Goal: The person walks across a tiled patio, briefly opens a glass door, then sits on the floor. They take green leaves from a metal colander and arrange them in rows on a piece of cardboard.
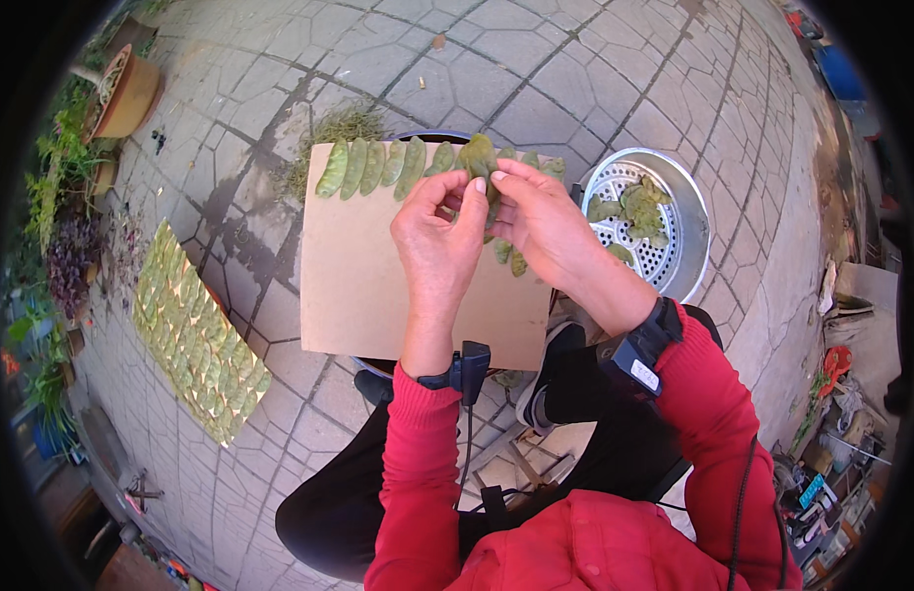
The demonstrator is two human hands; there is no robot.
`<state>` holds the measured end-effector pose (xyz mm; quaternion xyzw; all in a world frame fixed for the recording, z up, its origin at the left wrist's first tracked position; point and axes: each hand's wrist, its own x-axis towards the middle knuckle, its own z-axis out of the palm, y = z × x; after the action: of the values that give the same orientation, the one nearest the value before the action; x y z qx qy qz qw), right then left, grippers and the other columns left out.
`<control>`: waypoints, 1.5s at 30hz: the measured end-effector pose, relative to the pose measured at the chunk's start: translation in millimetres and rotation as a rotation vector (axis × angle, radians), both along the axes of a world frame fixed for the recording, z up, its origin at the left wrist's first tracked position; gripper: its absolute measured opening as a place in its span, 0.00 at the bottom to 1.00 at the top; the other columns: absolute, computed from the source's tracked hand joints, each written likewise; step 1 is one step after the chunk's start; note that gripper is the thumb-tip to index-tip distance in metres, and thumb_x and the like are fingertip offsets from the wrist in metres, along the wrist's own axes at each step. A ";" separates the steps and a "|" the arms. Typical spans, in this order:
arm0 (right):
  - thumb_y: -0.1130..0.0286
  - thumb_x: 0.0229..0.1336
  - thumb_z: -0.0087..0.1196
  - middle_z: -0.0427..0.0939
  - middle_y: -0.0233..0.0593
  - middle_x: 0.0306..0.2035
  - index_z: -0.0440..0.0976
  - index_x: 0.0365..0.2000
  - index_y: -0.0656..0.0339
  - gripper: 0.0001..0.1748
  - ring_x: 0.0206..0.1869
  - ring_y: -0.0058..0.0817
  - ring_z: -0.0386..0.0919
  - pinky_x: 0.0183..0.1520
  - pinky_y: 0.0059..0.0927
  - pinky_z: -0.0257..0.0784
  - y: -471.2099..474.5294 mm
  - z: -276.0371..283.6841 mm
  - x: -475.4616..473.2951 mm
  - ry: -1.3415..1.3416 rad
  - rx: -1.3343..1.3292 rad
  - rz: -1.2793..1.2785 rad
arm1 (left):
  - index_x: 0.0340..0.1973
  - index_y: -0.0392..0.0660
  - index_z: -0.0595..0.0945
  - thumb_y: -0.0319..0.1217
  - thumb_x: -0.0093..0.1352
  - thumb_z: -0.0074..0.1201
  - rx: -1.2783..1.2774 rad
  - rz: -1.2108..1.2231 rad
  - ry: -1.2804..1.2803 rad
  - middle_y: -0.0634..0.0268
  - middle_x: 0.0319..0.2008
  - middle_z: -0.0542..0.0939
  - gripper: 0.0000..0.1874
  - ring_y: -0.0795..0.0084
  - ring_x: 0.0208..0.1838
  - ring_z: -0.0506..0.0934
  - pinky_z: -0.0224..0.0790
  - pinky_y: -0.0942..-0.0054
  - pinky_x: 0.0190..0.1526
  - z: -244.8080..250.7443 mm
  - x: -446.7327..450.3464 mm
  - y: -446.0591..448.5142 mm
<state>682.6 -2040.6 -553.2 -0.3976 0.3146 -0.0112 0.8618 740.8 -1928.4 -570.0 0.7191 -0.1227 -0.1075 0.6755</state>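
Note:
A small bunch of flat green bean pods (478, 154) is pinched between my two hands above a cardboard sheet (420, 295). My left hand (440, 240) grips it with thumb and fingertips. My right hand (542, 221) holds the bunch from the other side, and more pods (510, 258) show beneath its fingers. Along the sheet's far edge lies a row of flattened pods (372, 166), side by side; my hands partly cover its right part. To the right, a perforated metal steamer pan (692, 244) contains a loose heap of limp pods (642, 207).
A second board covered with pods (198, 340) lies on the paving at left. Dry plant trimmings (346, 122) lie behind the cardboard, which rests on a round dark-rimmed container (435, 136). A potted plant (128, 92) stands far left; assorted clutter (834, 458) lines the right edge.

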 end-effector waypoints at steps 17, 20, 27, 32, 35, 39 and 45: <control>0.70 0.61 0.61 0.80 0.36 0.44 0.69 0.52 0.64 0.22 0.41 0.19 0.76 0.39 0.26 0.68 7.1 6.6 3.9 0.070 -0.141 0.024 | 0.44 0.38 0.81 0.28 0.71 0.57 -0.205 0.000 0.260 0.70 0.33 0.82 0.09 0.85 0.32 0.75 0.66 0.83 0.31 -2.5 10.3 25.4; 0.70 0.60 0.61 0.81 0.35 0.41 0.71 0.50 0.65 0.20 0.38 0.18 0.76 0.37 0.24 0.66 6.9 6.8 3.2 0.105 -0.253 0.060 | 0.44 0.38 0.81 0.25 0.69 0.59 -0.268 -0.019 0.252 0.69 0.32 0.82 0.09 0.86 0.31 0.75 0.67 0.84 0.30 -2.0 8.1 23.8; 0.74 0.63 0.57 0.82 0.35 0.41 0.72 0.48 0.64 0.14 0.39 0.21 0.79 0.41 0.24 0.75 5.1 5.0 5.2 0.049 -0.197 -0.046 | 0.47 0.36 0.81 0.24 0.70 0.58 -0.259 0.015 0.227 0.69 0.34 0.82 0.11 0.85 0.34 0.76 0.70 0.82 0.34 -15.5 12.3 34.7; 0.72 0.67 0.53 0.81 0.35 0.42 0.72 0.49 0.64 0.12 0.40 0.21 0.79 0.40 0.25 0.76 2.5 8.8 2.3 0.095 -0.158 -0.052 | 0.49 0.34 0.81 0.24 0.72 0.54 -0.101 0.293 0.177 0.67 0.36 0.82 0.12 0.82 0.35 0.76 0.70 0.79 0.39 -60.8 71.5 66.0; 0.72 0.66 0.54 0.81 0.34 0.42 0.72 0.50 0.63 0.13 0.40 0.20 0.79 0.40 0.26 0.75 2.1 8.4 1.2 0.082 -0.149 -0.016 | 0.48 0.35 0.82 0.24 0.71 0.54 0.151 0.321 0.185 0.67 0.36 0.82 0.12 0.82 0.35 0.75 0.69 0.80 0.38 -89.7 135.1 99.5; 0.71 0.66 0.55 0.80 0.33 0.44 0.71 0.52 0.62 0.16 0.44 0.21 0.77 0.46 0.30 0.72 1.4 8.4 2.1 0.123 -0.160 0.035 | 0.48 0.39 0.83 0.25 0.70 0.55 0.350 0.223 0.172 0.68 0.33 0.82 0.12 0.80 0.33 0.75 0.69 0.77 0.38 -123.7 205.0 120.0; 0.69 0.65 0.56 0.78 0.33 0.48 0.69 0.55 0.60 0.19 0.52 0.23 0.74 0.57 0.37 0.70 0.1 11.1 1.3 0.138 -0.143 0.092 | 0.45 0.45 0.85 0.30 0.66 0.59 0.743 0.097 -0.048 0.63 0.31 0.85 0.12 0.71 0.34 0.81 0.73 0.69 0.42 -156.2 243.5 117.7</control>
<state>684.0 -2040.5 -542.1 -0.4719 0.3532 0.0334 0.8071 984.3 -1810.6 -726.2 0.9224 -0.0569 -0.0956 0.3698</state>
